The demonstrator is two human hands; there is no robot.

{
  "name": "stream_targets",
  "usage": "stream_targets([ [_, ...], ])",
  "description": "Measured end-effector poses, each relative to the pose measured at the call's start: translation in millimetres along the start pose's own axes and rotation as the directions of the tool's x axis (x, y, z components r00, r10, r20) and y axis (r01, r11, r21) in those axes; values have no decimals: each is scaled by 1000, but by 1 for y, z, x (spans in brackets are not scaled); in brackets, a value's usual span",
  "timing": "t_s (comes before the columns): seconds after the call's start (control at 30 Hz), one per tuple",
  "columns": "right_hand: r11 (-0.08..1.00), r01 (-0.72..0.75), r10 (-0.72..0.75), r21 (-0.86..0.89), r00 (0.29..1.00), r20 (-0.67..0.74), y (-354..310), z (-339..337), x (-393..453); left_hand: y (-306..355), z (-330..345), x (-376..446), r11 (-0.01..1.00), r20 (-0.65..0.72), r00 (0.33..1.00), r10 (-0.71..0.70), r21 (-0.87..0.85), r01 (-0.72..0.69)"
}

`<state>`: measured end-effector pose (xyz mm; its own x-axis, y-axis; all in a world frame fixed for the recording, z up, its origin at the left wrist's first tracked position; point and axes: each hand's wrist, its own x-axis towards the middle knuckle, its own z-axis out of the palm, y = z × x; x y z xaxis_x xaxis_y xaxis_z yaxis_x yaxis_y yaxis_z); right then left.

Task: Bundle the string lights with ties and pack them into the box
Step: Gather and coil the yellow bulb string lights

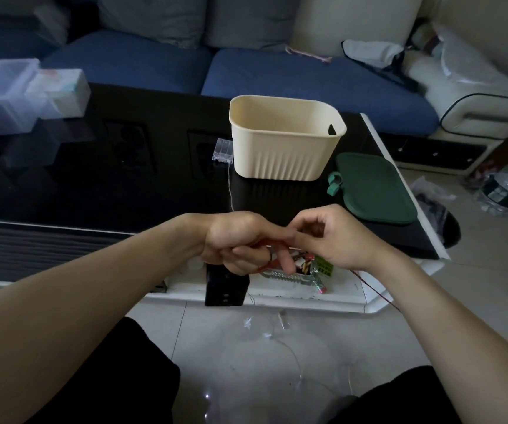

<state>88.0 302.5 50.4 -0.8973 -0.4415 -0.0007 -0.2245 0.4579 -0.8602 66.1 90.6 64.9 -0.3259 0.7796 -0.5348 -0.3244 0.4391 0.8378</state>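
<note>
My left hand (pixel 234 240) and my right hand (pixel 335 237) meet over the near edge of the black table (pixel 124 185). The left hand's curled fingers grip a red tie (pixel 266 264), and my right thumb and forefinger pinch its upper end. A thin wire string light (pixel 231 188) runs from a clear battery case (pixel 223 150) toward my hands. More wire with small star lights (pixel 248 322) lies on the floor below. The cream ribbed box (pixel 286 142) stands open behind my hands, its green lid (pixel 375 188) to its right.
A black block (pixel 226 287) and a foil snack wrapper (pixel 301 273) sit on the white lower shelf. Clear plastic containers (pixel 17 93) stand at the table's far left. A blue sofa (pixel 246 68) is behind. A loose red wire (pixel 375 290) hangs off the shelf.
</note>
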Motion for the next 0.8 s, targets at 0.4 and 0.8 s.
stream_targets([
  [0.4, 975, -218, 219, 42, 975, -27, 6, -24, -7, 5, -7, -4, 889, -280, 944, 174, -367, -273],
  [0.8, 943, -286, 297, -170, 954, 40, 11, -9, -2, 9, -13, 3, 637, -608, 749, 264, -473, -609],
])
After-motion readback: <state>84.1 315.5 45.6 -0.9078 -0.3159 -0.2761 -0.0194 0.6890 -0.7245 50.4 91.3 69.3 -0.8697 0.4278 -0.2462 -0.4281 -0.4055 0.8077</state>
